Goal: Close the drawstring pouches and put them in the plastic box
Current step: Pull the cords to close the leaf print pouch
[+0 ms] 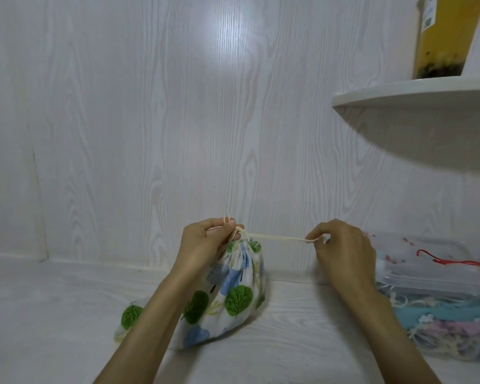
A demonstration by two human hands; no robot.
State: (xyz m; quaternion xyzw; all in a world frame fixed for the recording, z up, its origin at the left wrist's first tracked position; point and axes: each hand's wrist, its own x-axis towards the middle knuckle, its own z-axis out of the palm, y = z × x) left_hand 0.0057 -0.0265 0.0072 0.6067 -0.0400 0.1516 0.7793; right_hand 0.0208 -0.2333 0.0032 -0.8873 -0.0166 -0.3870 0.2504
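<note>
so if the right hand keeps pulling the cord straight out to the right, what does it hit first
Probably the plastic box, which sits just right of the right hand. Depth is unclear, so the hand may pass above or in front of its rim.

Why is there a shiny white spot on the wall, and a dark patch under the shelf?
In the head view, the bright spot on the wall is glare from a light; the dark patch is the shadow of the shelf. The wide lens bends the edges of the picture, and the plastic box at the right looks a little soft.
</note>
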